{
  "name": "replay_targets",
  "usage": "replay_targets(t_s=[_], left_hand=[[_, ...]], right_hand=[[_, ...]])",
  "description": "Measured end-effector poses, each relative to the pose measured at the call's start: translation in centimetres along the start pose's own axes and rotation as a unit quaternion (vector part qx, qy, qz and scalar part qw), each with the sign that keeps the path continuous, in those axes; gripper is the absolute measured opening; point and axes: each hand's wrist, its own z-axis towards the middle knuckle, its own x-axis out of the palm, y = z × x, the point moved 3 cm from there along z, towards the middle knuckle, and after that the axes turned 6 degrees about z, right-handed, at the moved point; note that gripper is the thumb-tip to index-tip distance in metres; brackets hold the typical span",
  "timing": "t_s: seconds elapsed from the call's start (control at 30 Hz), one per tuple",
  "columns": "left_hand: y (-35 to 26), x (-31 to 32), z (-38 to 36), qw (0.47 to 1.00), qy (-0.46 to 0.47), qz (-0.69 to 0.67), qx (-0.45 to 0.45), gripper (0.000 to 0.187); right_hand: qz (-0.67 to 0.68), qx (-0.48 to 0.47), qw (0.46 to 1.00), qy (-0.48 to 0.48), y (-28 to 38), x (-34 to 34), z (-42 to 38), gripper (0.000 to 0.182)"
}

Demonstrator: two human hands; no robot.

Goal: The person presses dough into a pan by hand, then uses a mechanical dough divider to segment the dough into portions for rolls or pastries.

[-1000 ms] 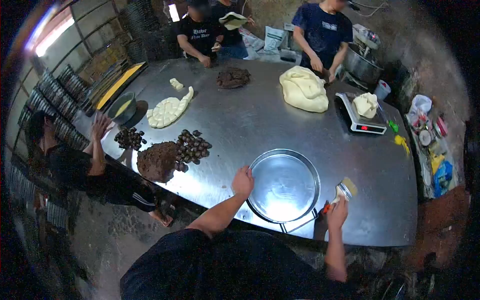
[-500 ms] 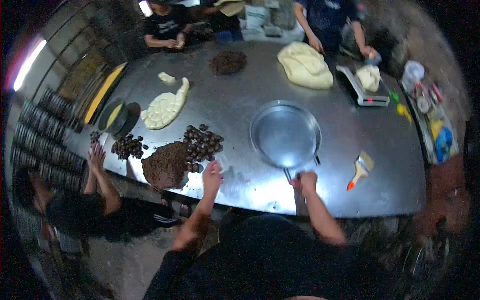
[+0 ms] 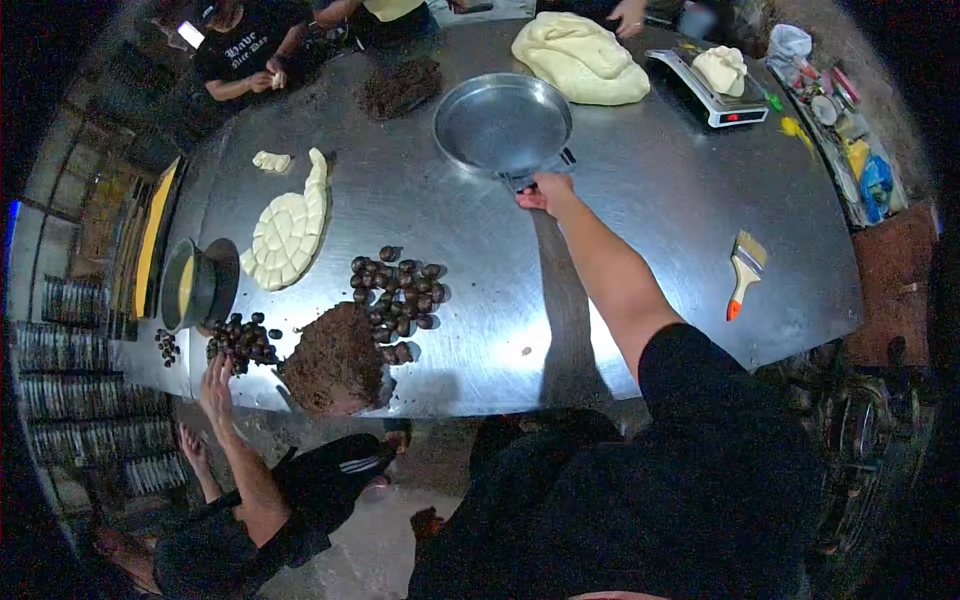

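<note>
Near edge, bottom ctr: wearer's dark shirt fills frame, concrete floor below-left. Big steel table [image 3: 620, 210] spans most of frame, shiny, glare streaks. Right hand [image 3: 545, 190] stretched out upper ctr, fingers closed on the handle of the round metal pan [image 3: 503, 124], which sits flat on the table top ctr. Left hand not in view. Right side mid: pastry brush [image 3: 743, 270] w/ orange handle tip, lying alone, well apart from pan. Left-ctr near edge: brown filling mound [image 3: 332, 358], dark balls [image 3: 396, 292] just beside it, 2nd ball cluster [image 3: 240, 338] further left under a co-worker's hand [image 3: 216, 378]. Lower left: that person crouched by table. Mid left: bowl [image 3: 190, 285] w/ yellow liquid, scored dough sheet [image 3: 287, 225]. Far: 2nd brown pile [image 3: 400, 88], big dough mass [image 3: 578, 58], scale [image 3: 708, 88] w/ dough lump, more ppl at far edge. Left wall: stacked trays [image 3: 70, 390]. Right edge: cluttered shelf [image 3: 850, 120]. Room dim.
</note>
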Motion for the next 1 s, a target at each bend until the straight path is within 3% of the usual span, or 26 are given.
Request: replay_targets(t_s=[0.03,0.13,0.2,0.37,0.5,0.57,0.67,0.8,0.9,1.0], left_hand=[[2.4,0.8,-1.0,1.0,0.004,0.004,0.001,0.033],[4.2,1.0,-5.4,0.959,0.143,0.233,0.077,0.03],[2.9,-0.5,-7.3,0.947,0.181,0.256,0.067,0.029],[-2.6,-5.3,-11.5,0.956,0.222,0.185,-0.046,0.026],[-14.3,-9.5,-17.6,0.949,0.221,-0.013,-0.224,0.025],[-22.7,-11.8,-21.2,0.905,0.214,-0.156,-0.332,0.025],[-35.9,-15.5,-25.5,0.782,0.208,-0.353,-0.47,0.025],[-49.4,-19.9,-28.0,0.618,0.203,-0.508,-0.565,0.026],[-54.3,-22.2,-26.8,0.567,0.193,-0.556,-0.576,0.027],[-55.9,-23.3,-23.2,0.567,0.178,-0.583,-0.553,0.029]], right_hand=[[0.002,0.006,1.0,-0.005,0.4,1.2,0.4,0.022],[0.007,0.009,1.0,-0.011,1.2,2.3,1.6,0.023],[-0.014,0.014,1.0,-0.003,2.2,2.1,2.4,0.025],[-0.025,0.027,0.999,0.006,3.1,1.7,3.4,0.024],[-0.012,0.003,1.0,-0.002,3.5,1.3,2.5,0.026],[-0.016,0.012,1.0,0.007,3.5,1.4,2.3,0.026],[-0.035,0.01,0.999,-0.007,2.9,1.1,4.0,0.023],[-0.079,0.013,0.997,-0.015,4.0,0.3,2.8,0.017],[-0.123,0.029,0.992,-0.022,4.8,-0.2,2.4,0.016],[-0.14,-0.019,0.989,-0.04,4.4,-2.2,0.9,0.021]])
